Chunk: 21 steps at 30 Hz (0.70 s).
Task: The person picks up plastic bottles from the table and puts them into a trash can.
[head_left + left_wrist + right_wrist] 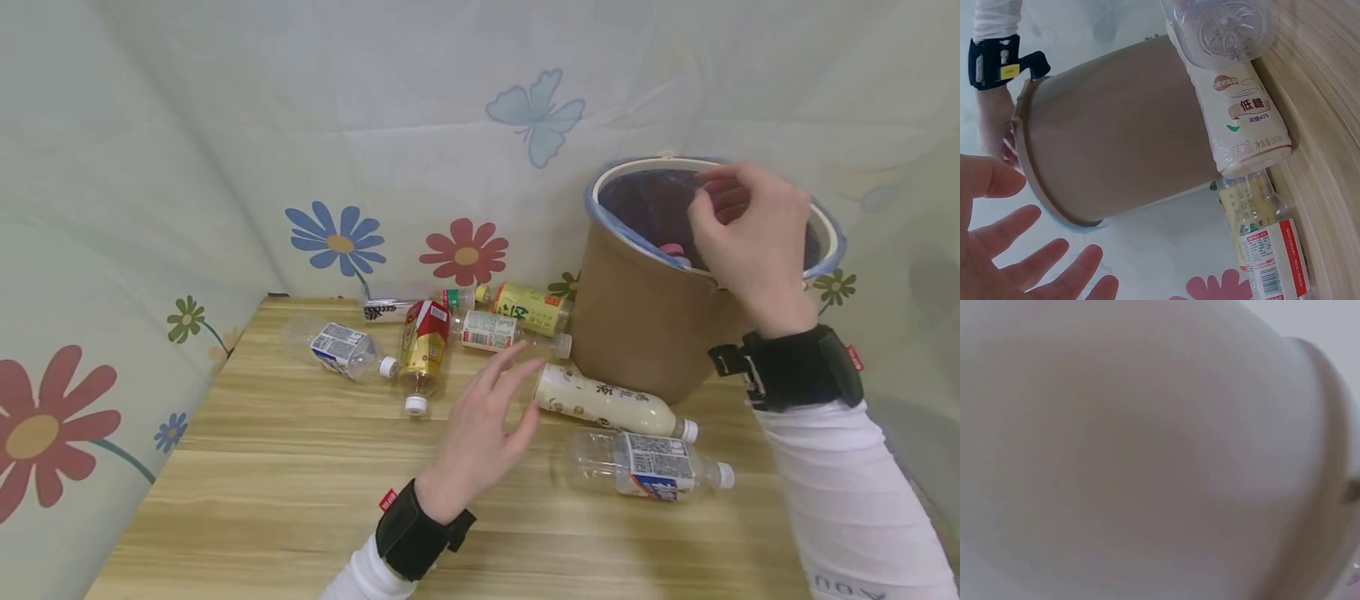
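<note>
My right hand [757,237] hangs over the mouth of a brown bin [645,300], its fingers loosely bent with nothing visible between them. Inside the bin, below that hand, a bottle with a pink cap [672,250] shows. Above the table, my left hand [487,425] is spread and holds nothing. Nearest to its fingertips lies a cream-coloured milk tea bottle [607,402] with a white cap. In front of this lies a clear plastic bottle [652,465] with a blue and white label. The bin's wall, blurred, fills most of the right wrist view.
Left of the bin lie a clear labelled bottle [345,350], a red and gold tea bottle [424,350], a white-labelled bottle [487,330], a yellow-labelled bottle [531,307] and a bottle with a black-patterned label [390,309]. A flowered curtain [420,150] hangs behind the wooden table [285,492].
</note>
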Each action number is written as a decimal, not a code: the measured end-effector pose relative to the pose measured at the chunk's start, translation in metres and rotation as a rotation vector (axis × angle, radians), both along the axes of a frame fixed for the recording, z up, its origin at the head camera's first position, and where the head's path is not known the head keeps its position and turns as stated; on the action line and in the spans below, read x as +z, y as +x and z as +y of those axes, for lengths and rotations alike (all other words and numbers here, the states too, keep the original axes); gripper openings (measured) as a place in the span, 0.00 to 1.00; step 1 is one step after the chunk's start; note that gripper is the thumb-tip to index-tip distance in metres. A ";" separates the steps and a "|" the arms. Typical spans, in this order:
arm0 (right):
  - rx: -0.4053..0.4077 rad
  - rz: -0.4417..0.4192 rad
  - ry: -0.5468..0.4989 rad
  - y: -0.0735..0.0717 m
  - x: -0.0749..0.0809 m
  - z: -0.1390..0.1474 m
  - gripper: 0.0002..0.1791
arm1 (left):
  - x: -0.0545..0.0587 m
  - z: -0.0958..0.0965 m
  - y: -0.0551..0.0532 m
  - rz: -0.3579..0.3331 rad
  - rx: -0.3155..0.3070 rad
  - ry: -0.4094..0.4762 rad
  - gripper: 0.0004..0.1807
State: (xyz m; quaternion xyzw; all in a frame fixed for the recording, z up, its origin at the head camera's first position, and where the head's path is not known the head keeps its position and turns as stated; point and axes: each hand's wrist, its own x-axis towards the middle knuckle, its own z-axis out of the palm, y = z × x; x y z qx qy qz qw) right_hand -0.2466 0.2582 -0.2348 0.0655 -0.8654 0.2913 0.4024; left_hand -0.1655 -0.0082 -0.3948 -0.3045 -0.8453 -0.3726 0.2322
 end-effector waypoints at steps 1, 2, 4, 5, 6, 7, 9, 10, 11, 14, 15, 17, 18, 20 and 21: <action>0.029 0.046 -0.009 0.004 -0.001 -0.004 0.17 | 0.000 0.000 0.000 0.001 -0.002 0.001 0.25; 0.063 0.100 -0.003 0.008 -0.002 -0.007 0.16 | 0.000 0.000 0.000 0.003 -0.004 0.002 0.25; 0.126 0.193 -0.008 0.016 -0.007 -0.015 0.13 | -0.001 0.000 0.000 0.010 -0.011 0.004 0.24; 0.157 0.232 -0.008 0.020 -0.009 -0.020 0.12 | -0.001 0.000 0.000 0.014 -0.015 0.005 0.23; 0.183 0.264 -0.007 0.024 -0.013 -0.024 0.11 | -0.002 0.000 0.000 0.016 -0.016 0.002 0.23; 0.211 0.285 -0.002 0.028 -0.017 -0.029 0.10 | -0.002 -0.001 0.000 0.018 -0.018 -0.002 0.23; 0.263 0.308 -0.006 0.034 -0.027 -0.037 0.09 | -0.005 -0.001 0.000 0.023 -0.021 -0.024 0.22; 0.288 0.306 0.001 0.037 -0.032 -0.040 0.09 | -0.007 -0.002 0.000 0.027 -0.022 -0.041 0.22; 0.310 0.301 0.007 0.040 -0.039 -0.043 0.08 | -0.009 -0.003 0.000 0.029 -0.025 -0.062 0.22; 0.372 0.252 0.033 0.044 -0.060 -0.048 0.09 | -0.016 -0.005 0.002 0.034 -0.041 -0.125 0.22; 0.390 0.229 0.046 0.044 -0.068 -0.049 0.10 | -0.018 -0.006 0.002 0.033 -0.045 -0.146 0.22; 0.418 0.187 0.070 0.045 -0.083 -0.051 0.11 | -0.023 -0.007 0.004 0.028 -0.053 -0.183 0.22; 0.432 0.166 0.081 0.046 -0.089 -0.052 0.11 | -0.025 -0.007 0.005 0.025 -0.053 -0.200 0.22; 0.455 0.123 0.106 0.047 -0.101 -0.052 0.12 | -0.030 -0.008 0.007 0.025 -0.056 -0.239 0.22; 0.461 0.102 0.123 0.048 -0.107 -0.052 0.12 | -0.032 -0.008 0.008 0.020 -0.059 -0.257 0.22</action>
